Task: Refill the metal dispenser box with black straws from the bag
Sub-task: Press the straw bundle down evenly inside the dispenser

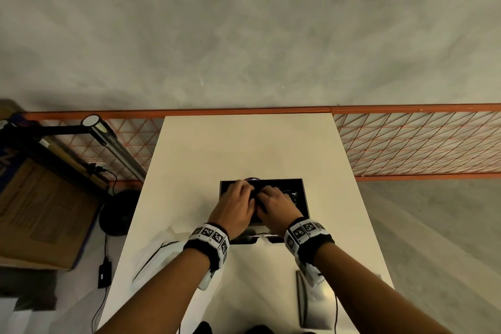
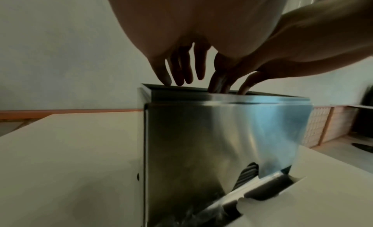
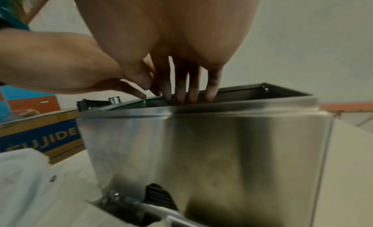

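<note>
The metal dispenser box (image 1: 303, 198) stands open-topped on the middle of the white table (image 1: 244, 144). Black straws (image 1: 282, 186) lie dark inside it, and some show in the slot at its base (image 2: 247, 173) (image 3: 159, 197). Both hands are side by side over the opening. My left hand (image 1: 235, 203) holds its fingers (image 2: 179, 72) straight down at the left rim. My right hand (image 1: 273, 202) dips its straight fingers (image 3: 189, 90) into the box (image 3: 201, 150); their tips are hidden behind the wall. The white plastic bag (image 1: 162, 260) lies near left, under my left forearm.
A flat metal lid (image 1: 301, 298) lies at the near right of the table. Left of the table stand a desk lamp (image 1: 108, 141) and a cardboard box (image 1: 40, 211). An orange mesh fence (image 1: 406, 141) runs along the back.
</note>
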`<state>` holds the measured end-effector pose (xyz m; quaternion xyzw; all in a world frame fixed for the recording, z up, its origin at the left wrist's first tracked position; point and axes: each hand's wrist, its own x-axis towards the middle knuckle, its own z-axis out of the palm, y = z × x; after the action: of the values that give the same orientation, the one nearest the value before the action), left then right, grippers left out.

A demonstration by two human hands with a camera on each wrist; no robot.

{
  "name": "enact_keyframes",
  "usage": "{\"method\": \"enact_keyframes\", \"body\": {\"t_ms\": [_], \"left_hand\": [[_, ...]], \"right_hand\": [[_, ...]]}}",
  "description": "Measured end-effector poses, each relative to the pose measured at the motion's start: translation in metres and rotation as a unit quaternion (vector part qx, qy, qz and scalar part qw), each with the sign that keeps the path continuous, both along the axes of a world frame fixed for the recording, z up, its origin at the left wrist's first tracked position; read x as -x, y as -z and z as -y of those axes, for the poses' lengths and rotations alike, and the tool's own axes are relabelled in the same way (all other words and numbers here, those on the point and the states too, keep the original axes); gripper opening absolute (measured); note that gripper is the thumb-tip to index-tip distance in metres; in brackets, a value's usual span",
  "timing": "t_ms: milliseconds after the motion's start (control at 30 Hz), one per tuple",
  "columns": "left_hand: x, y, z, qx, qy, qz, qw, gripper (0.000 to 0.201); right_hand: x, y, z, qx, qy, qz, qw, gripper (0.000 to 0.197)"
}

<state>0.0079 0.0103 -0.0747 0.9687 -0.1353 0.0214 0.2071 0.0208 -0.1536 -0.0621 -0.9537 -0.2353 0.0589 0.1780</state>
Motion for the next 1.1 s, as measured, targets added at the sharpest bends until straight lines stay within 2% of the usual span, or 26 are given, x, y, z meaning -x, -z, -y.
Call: {"method": "enact_keyframes", "body": {"t_ms": [100, 233, 367, 433, 500, 600, 667, 733, 767, 833, 900, 967, 1033, 1100], "left_hand": [[-0.002, 0.011, 0.006, -0.033, 0.032, -0.047, 0.998, 0.046], [0.002, 0.020, 0.013, -0.090, 0.032, -0.136, 0.986, 0.050], [0.008, 0.026, 0.009, -0.083, 0.050, -0.131, 0.987, 0.044], [0.011, 0.022, 0.006, -0.065, 0.049, -0.113, 0.990, 0.041], [0.010, 0.012, 0.001, -0.049, 0.021, -0.072, 0.996, 0.036], [0.003, -0.008, -0.009, -0.069, -0.091, -0.021, 0.993, 0.026], [0.000, -0.019, -0.016, -0.073, -0.184, -0.069, 0.978, 0.029], [-0.002, -0.022, -0.023, -0.113, -0.228, -0.141, 0.957, 0.036], [-0.001, -0.022, -0.026, -0.141, -0.223, -0.175, 0.948, 0.036], [0.004, -0.017, -0.030, -0.177, -0.195, -0.212, 0.941, 0.030], [0.007, -0.014, -0.031, -0.189, -0.170, -0.228, 0.940, 0.025], [-0.005, -0.018, -0.030, -0.194, -0.161, -0.231, 0.940, 0.023], [-0.025, -0.028, -0.030, -0.189, -0.159, -0.231, 0.941, 0.022], [-0.037, -0.038, -0.030, -0.189, -0.149, -0.237, 0.941, 0.022]], "right_hand": [[-0.012, 0.007, 0.012, 0.036, 0.031, -0.044, 0.998, 0.044], [-0.011, 0.018, 0.022, 0.074, 0.037, -0.088, 0.993, 0.044], [0.000, 0.022, 0.029, 0.088, 0.012, -0.109, 0.990, 0.041], [0.003, 0.019, 0.036, 0.044, 0.005, -0.076, 0.996, 0.038], [0.001, 0.016, 0.046, -0.030, 0.022, 0.000, 0.999, 0.028], [-0.002, 0.006, 0.063, -0.067, 0.149, 0.087, 0.983, 0.018], [-0.005, -0.003, 0.071, -0.046, 0.252, 0.038, 0.966, 0.025], [-0.009, -0.010, 0.075, -0.014, 0.315, -0.101, 0.944, 0.032], [-0.011, -0.011, 0.077, 0.014, 0.313, -0.169, 0.934, 0.034], [-0.011, -0.008, 0.081, 0.061, 0.271, -0.236, 0.931, 0.030], [-0.013, -0.009, 0.083, 0.068, 0.239, -0.267, 0.931, 0.021], [-0.026, -0.014, 0.082, 0.054, 0.230, -0.274, 0.932, 0.024], [-0.041, -0.026, 0.078, 0.072, 0.232, -0.231, 0.942, 0.030], [-0.047, -0.036, 0.074, 0.096, 0.218, -0.201, 0.950, 0.026]]}}
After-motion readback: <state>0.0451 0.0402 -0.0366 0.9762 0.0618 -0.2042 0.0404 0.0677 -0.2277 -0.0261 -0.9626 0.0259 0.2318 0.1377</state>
